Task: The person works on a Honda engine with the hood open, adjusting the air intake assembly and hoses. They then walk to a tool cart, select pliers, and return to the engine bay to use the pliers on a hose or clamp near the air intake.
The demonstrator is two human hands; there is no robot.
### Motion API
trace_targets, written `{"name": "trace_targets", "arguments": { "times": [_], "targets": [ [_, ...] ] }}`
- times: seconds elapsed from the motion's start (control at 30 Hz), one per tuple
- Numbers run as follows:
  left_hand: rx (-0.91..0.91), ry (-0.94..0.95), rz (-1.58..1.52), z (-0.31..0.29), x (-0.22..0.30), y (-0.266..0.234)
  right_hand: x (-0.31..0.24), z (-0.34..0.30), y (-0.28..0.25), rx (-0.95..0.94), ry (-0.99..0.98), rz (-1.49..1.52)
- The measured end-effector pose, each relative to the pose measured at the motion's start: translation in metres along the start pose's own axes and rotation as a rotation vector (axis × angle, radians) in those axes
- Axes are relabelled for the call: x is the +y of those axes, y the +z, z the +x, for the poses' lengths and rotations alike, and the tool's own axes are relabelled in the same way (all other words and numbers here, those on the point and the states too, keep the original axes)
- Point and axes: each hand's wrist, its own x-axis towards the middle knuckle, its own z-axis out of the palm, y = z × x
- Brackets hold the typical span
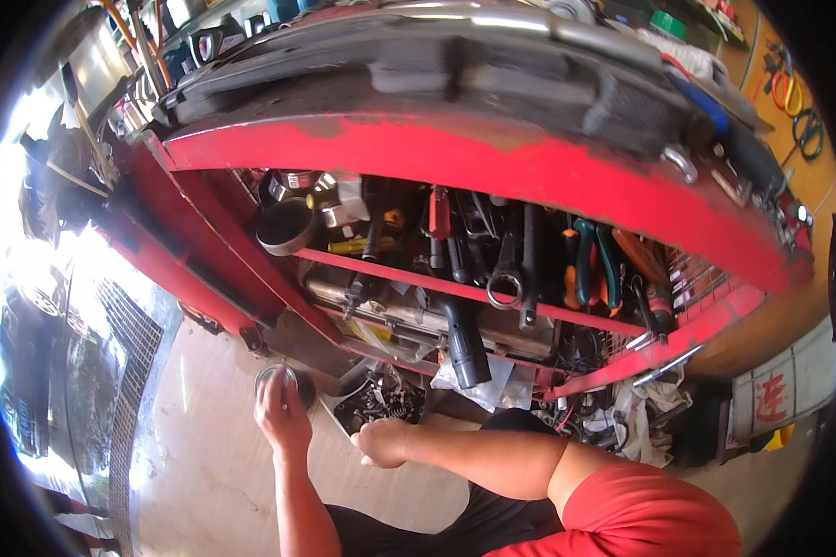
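Observation:
My left hand (283, 413) is over a small round dark container (307, 385) on the floor. Its fingers are bunched together at the container's rim, and whatever they pinch is too small to make out. To the right, a tilted tray (337, 415) holds loose small metal parts, among them a coil spring (397, 408). My right hand (384, 444) is closed at the tray's near edge, its fingers curled under and partly hidden. Whether it grips the tray or a small part cannot be seen.
Ahead stands a red metal tool cart (418, 144). Its shelf carries a ring spanner (505, 283), pliers (596, 265) and a round cup (286, 226). A black flashlight-shaped tool (467, 348) juts toward me. Rags (641, 422) lie at right, a floor grate (128, 325) at left.

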Motion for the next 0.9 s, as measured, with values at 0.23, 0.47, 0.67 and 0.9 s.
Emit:
{"name": "trace_targets", "arguments": {
  "times": [0.23,0.47,0.67,0.9],
  "targets": [
    [0.074,0.756,-0.099,0.135,0.149,0.019,-0.013,0.001,0.003,0.112,-0.122,0.051],
    [-0.164,0.975,0.109,0.214,0.221,0.092,-0.043,0.0,0.001,0.102,-0.205,0.057],
    [-0.144,1.036,0.406,0.241,0.233,0.147,-0.047,-0.002,0.001,0.11,-0.168,0.057],
    [0.188,1.29,0.546,0.243,0.209,0.14,-0.037,-0.005,-0.003,0.081,-0.179,0.058]
  ]
}}
